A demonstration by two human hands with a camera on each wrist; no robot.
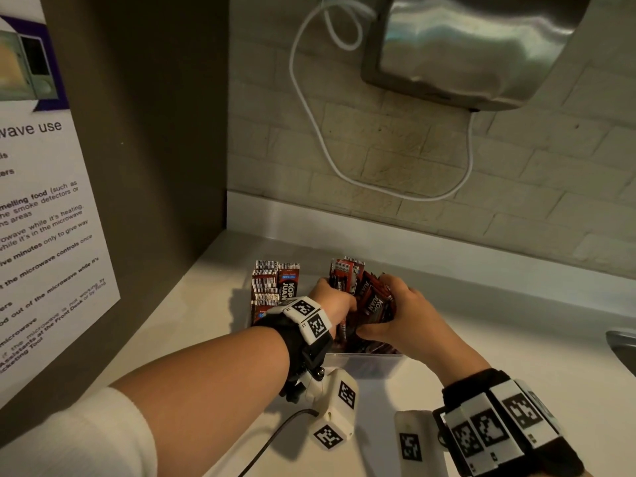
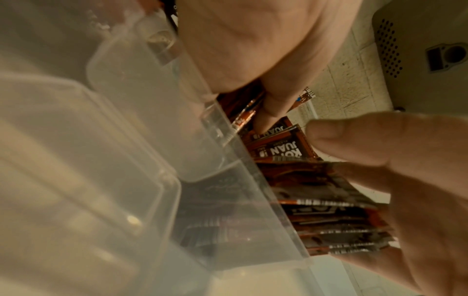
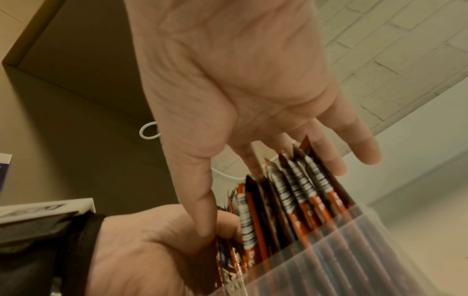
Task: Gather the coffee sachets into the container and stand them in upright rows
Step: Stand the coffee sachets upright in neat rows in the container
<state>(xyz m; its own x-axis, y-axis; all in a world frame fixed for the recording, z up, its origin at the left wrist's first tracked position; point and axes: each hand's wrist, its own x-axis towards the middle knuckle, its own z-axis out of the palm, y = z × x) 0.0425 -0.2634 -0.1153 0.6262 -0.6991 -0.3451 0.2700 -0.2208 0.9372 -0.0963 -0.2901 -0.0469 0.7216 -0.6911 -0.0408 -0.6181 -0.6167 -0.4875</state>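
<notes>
A clear plastic container [image 1: 364,364] stands on the white counter. Its left side holds a neat upright row of red-and-black coffee sachets [image 1: 275,287]. Both hands are in its right side on a looser bunch of sachets [image 1: 370,299]. My left hand [image 1: 335,304] curls its fingers round the bunch's left edge. My right hand [image 1: 399,311] grips the bunch from the right, fingers over the far side and thumb near the front. In the right wrist view the right hand [image 3: 240,80] has the sachets [image 3: 291,190] between thumb and fingers. The left wrist view shows the container wall [image 2: 228,180].
A brown cabinet side [image 1: 155,132] with a microwave notice [image 1: 44,218] closes off the left. A steel wall appliance [image 1: 475,46] and its white cable [image 1: 344,160] hang on the tiled wall behind. A sink edge [image 1: 623,346] shows at the far right.
</notes>
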